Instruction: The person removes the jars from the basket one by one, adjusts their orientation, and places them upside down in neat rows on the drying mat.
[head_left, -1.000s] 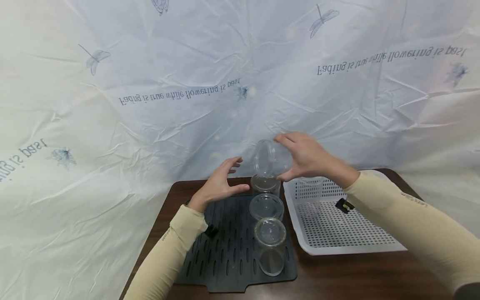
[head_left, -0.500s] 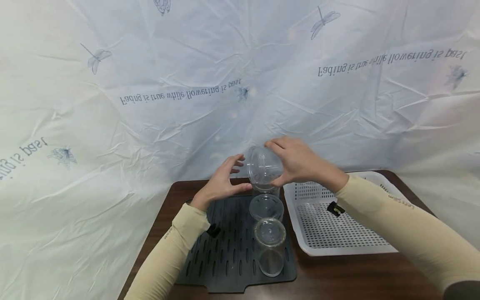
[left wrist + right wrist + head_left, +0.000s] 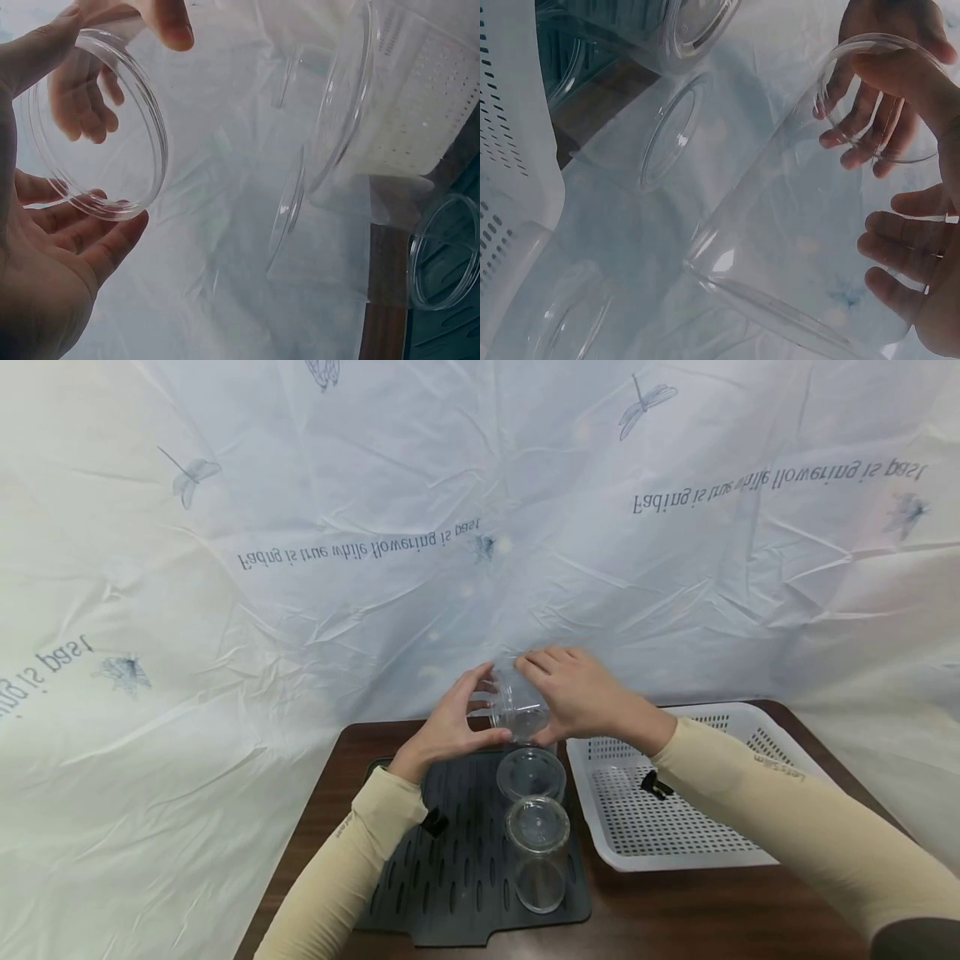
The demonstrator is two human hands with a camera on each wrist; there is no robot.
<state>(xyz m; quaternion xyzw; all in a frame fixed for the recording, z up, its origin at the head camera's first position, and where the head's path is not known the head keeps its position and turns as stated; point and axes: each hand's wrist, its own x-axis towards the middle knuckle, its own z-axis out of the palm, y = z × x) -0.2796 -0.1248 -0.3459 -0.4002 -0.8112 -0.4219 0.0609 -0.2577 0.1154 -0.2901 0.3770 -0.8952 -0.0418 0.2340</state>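
Observation:
A clear jar point(image 3: 525, 706) lies tipped on its side in the air above the back of the dark mat. My right hand point(image 3: 581, 693) grips it round the body, thumb below and fingers over the top. At the jar's left end, my left hand point(image 3: 450, 722) has its thumb and fingers curved round the rim point(image 3: 159, 142). Through the transparent wall, the right wrist view shows the left fingers point(image 3: 862, 135) at that ringed end. Below the hands, a row of clear jars runs down the mat: one in front point(image 3: 540, 827), one behind it point(image 3: 531, 775), and another mostly hidden farther back.
The dark slotted mat point(image 3: 442, 877) lies on a brown wooden table point(image 3: 675, 910). To its right stands a white perforated basket point(image 3: 611, 852) with clear items inside. A pale printed sheet point(image 3: 375, 610) hangs close behind the table.
My right hand has brought the jar left and down, and its ringed end has turned toward my left hand. The left hand has moved slightly right and now meets the rim.

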